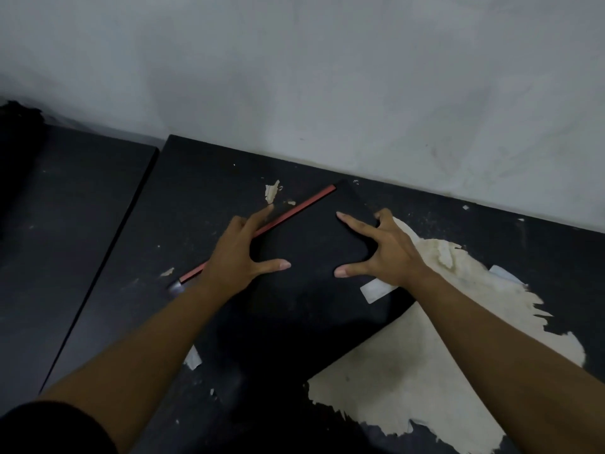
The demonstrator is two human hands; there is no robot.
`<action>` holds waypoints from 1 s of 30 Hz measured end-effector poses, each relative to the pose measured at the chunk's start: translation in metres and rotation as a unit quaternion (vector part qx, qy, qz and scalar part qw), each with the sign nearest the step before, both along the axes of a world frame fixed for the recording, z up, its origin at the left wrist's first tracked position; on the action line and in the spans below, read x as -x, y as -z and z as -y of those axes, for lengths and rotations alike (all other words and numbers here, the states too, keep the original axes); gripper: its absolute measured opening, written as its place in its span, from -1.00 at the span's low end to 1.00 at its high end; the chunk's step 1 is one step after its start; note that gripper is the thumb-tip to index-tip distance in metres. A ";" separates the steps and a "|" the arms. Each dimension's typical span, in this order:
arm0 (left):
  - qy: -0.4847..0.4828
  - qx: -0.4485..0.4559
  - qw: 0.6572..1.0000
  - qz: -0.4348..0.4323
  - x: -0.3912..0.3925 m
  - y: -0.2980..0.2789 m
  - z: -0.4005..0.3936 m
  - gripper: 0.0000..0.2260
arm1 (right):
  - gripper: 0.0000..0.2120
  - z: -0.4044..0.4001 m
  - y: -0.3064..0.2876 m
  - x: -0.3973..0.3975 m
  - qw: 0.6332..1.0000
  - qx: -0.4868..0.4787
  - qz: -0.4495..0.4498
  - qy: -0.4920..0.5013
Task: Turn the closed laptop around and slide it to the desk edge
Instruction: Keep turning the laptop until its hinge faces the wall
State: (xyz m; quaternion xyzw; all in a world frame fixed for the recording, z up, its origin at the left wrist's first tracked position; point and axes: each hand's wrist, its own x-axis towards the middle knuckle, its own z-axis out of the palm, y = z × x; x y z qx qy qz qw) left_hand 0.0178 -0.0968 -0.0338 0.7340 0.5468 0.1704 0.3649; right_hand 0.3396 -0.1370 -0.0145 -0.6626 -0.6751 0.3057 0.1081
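desk [203, 178]: splayed fingers [262, 214] on laptop [314, 250]

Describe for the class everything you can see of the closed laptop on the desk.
The laptop is closed, flat and matt black, with a red strip along its upper-left edge. It lies turned at an angle to the wall on the dark desk, partly over a pale patch of peeled surface. A whitish sticker sits on its lid. The left hand and right hand both rest on it with fingers spread.
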 end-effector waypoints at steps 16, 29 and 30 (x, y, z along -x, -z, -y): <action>-0.302 0.120 0.941 -0.094 0.030 -0.002 0.127 -0.09 | 0.02 0.047 -0.012 -0.004 0.996 0.025 -0.038 0.074; -0.367 0.079 0.898 -0.230 0.020 -0.012 0.140 0.07 | 0.17 0.049 -0.009 -0.001 0.982 0.099 -0.072 0.140; -0.367 0.076 0.898 -0.228 0.022 -0.013 0.142 0.07 | 0.18 0.048 -0.012 0.000 0.982 0.102 -0.072 0.145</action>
